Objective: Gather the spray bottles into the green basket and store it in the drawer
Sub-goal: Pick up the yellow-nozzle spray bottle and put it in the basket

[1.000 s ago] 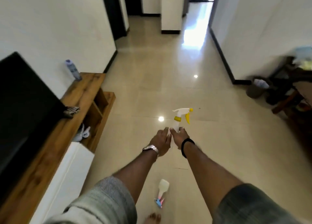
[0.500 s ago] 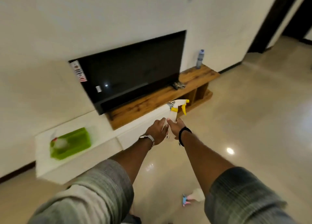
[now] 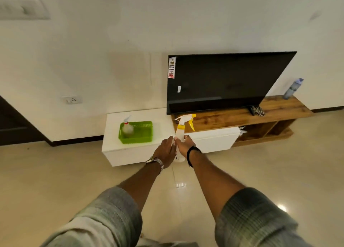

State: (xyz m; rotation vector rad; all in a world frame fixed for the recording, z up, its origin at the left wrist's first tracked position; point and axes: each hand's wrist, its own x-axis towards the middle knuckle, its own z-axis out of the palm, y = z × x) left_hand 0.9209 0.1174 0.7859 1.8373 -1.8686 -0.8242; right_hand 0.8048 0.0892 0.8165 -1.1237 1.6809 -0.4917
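Gripping from both sides, the left hand [image 3: 166, 151] and right hand [image 3: 184, 147] are closed around a white spray bottle [image 3: 180, 133] (yellow trigger), held upright in the air. A green basket [image 3: 136, 132] is seen on the white tabletop [image 3: 163, 125], already containing another spray bottle [image 3: 127, 128].

One head-worn wide-angle view looks forward and down toward the TV unit [image 3: 242, 116] from nearby.

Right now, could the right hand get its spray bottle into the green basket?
Probably yes: the right hand holds the spray bottle, and the green basket sits open-topped with free space beside one bottle inside.
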